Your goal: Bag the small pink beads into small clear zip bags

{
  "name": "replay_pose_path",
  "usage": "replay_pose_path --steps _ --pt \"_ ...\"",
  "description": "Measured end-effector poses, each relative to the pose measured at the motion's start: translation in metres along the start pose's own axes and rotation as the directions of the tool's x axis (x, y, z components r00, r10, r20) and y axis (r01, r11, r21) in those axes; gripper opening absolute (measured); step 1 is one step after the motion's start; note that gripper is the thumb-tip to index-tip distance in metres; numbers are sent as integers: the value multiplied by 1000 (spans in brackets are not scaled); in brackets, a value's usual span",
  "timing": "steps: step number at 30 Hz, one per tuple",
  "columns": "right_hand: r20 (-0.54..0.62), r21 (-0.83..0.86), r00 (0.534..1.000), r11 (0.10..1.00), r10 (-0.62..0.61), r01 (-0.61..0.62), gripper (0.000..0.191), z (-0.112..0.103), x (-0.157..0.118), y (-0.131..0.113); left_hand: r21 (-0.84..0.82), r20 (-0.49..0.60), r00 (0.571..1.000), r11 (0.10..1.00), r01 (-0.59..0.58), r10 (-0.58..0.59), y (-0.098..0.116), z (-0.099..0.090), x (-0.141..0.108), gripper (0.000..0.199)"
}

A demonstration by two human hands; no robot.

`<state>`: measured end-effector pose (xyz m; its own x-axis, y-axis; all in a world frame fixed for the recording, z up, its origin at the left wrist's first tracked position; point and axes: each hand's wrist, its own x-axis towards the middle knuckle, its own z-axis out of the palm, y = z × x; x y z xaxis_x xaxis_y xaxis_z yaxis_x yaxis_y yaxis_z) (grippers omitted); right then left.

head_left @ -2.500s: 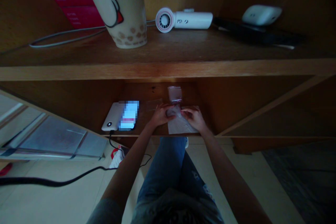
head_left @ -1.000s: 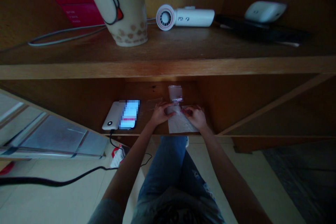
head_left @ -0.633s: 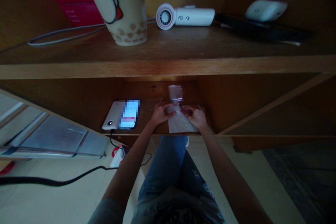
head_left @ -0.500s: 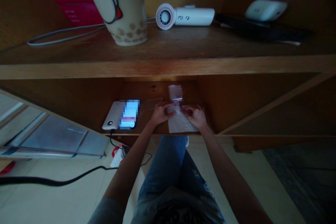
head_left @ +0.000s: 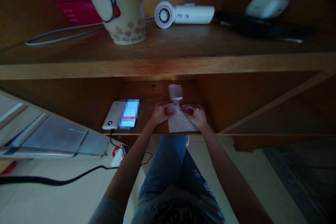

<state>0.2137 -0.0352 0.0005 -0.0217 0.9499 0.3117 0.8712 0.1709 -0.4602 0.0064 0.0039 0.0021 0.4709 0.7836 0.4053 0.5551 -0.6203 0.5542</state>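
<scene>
My left hand (head_left: 159,113) and my right hand (head_left: 196,117) rest close together on a low wooden shelf (head_left: 157,89). Their fingers pinch a small clear plastic bag (head_left: 176,108) with a reddish seal line. A greyish item shows at the bag's left, partly hidden by my left fingers. Under my hands lies a white paper sheet (head_left: 180,122). Just beyond them is a second clear bag (head_left: 175,92). A flat clear plastic piece (head_left: 154,103) lies next to my left hand.
To the left, a white phone (head_left: 111,117) with a lit, blurred screen has a black cable trailing to the floor. On the shelf above are a tall cup (head_left: 120,10), a white hair dryer (head_left: 185,14), a white device (head_left: 267,7) and a dark flat object (head_left: 262,29).
My view has tilted slightly, so the upper shelf objects sit a little higher in the picture. Both hands stay on the small bag, with only slight finger shifts.
</scene>
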Motion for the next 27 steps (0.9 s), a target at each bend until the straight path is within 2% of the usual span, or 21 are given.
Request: replay_pose_path --steps 12,18,27 --pt "-32 41 999 999 -16 17 13 1 0 1 -1 14 1000 1000 16 -16 0 0 0 37" --pt "-47 137 995 986 -93 98 12 0 0 2 25 54 998 999 -23 22 2 -1 1 39" --pt "-8 171 975 961 -221 219 9 -1 1 1 25 52 997 998 -53 52 0 2 -2 40"
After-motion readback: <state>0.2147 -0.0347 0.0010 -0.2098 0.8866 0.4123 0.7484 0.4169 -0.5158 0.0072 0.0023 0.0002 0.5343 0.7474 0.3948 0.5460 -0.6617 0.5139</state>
